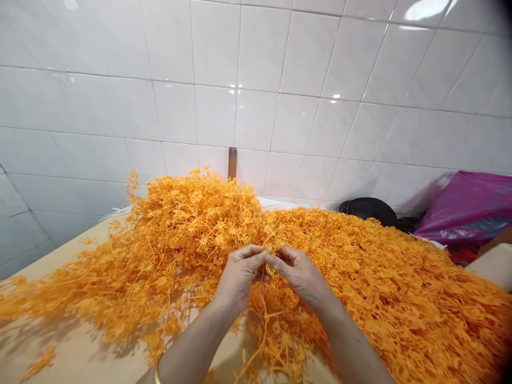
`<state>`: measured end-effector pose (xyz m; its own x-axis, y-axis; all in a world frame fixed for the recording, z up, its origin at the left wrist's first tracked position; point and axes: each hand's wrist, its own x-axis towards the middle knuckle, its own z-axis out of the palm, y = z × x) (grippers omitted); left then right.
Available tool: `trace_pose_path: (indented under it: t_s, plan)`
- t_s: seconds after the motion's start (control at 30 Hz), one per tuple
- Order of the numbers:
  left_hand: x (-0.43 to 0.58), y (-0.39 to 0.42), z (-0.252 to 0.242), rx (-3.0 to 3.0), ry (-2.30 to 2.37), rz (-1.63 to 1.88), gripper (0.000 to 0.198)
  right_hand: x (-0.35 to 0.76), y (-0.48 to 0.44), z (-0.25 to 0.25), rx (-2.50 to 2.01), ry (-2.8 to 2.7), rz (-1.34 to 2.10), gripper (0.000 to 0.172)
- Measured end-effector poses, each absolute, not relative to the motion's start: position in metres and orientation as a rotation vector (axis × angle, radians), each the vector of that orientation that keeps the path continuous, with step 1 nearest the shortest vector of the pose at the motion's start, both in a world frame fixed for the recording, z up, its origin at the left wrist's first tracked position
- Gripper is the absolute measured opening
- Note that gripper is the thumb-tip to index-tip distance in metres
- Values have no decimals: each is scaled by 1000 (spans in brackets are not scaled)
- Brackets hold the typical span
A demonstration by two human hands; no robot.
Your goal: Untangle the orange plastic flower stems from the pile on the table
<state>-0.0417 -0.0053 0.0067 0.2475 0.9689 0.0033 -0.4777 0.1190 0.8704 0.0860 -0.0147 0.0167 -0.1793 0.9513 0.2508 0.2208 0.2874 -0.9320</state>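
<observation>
My left hand (239, 274) and my right hand (300, 273) meet at the middle of the view, fingertips almost touching. Both are closed in a pinch on an orange plastic flower sprig (264, 317), whose thin branching stem hangs below them. The exact spot they grip is hidden by the fingers. Behind and left of the hands rises a loose heap of similar orange sprigs (192, 218) with small star-shaped blooms. On the right a broad, denser pile of orange plastic pieces (400, 282) spreads beside my right forearm.
The heaps lie on a tan table (120, 368) against a white tiled wall (256, 117). A brown strip (232, 162) stands upright at the wall. Back right are a round black item (370, 209) and a purple bag (468, 205). One loose orange piece (41, 362) lies at front left.
</observation>
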Motion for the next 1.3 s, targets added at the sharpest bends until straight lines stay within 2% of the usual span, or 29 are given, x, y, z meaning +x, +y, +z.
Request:
trace_pose_path:
  t_s: [0.1, 0.33, 0.53, 0.77, 0.93, 1.13, 1.3]
  plan:
    - [-37, -9, 5, 882, 698, 1134, 20, 83, -11, 9, -976, -1491, 1019, 24]
    - [-42, -8, 8, 1028, 922, 1106, 20, 102, -5, 12, -1307, -1641, 500, 13]
    - [-41, -5, 3, 1186, 880, 1090, 21, 94, -15, 12, -1472, -1924, 197, 19]
    - [-34, -3, -6, 1005, 760, 1265, 10, 91, -20, 18, -1264, -1996, 443, 11]
    - [-36, -4, 2, 742, 730, 1208, 16, 93, -13, 17, -1126, -1857, 776, 21]
    - [-40, -1, 0, 681, 608, 1056, 18, 87, -9, 9, -1216, -1739, 679, 23]
    - [-40, 1, -3, 781, 702, 1164, 15, 79, -13, 7, -1215, -1783, 637, 21]
